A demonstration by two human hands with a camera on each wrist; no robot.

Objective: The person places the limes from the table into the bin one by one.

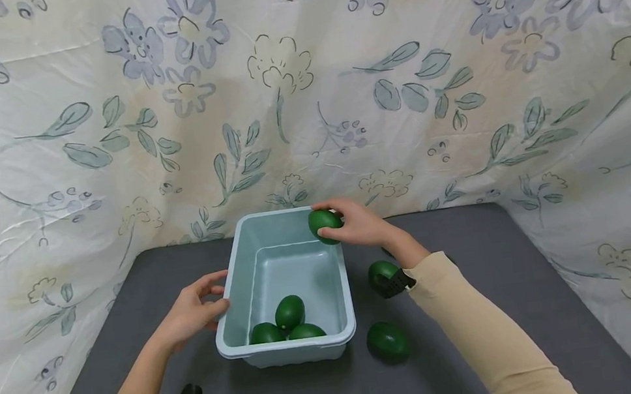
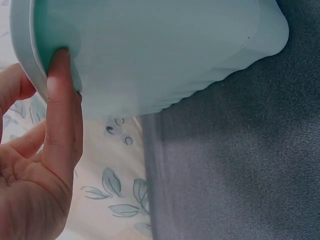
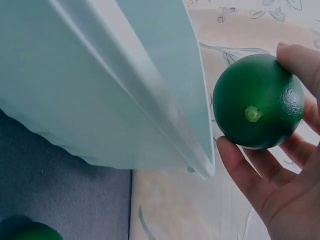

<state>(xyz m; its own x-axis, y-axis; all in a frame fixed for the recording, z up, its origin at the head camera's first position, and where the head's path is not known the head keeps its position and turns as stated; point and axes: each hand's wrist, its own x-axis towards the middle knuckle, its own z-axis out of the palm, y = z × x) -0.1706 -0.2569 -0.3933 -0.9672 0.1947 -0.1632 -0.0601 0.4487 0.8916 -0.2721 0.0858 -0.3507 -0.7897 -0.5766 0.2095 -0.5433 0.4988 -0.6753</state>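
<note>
Three fruits [image 1: 290,312] in tub [image 1: 288,345], six o'clock! Right hand [image 1: 355,223] pinches another fruit [image 1: 321,221] at one; left hand [image 1: 196,308], straight-fingered, touches nine. Loading, seemingly; lowering's due.

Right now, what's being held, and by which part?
The right hand holds a green fruit by its sides, between thumb and fingers; the left hand holds the bin by its left rim.

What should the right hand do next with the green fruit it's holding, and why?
Probably lower the held fruit into the bin and release it: the right hand grips it near the bin's far right corner, three similar fruits lie inside, and the left hand touches the bin's left side.
</note>
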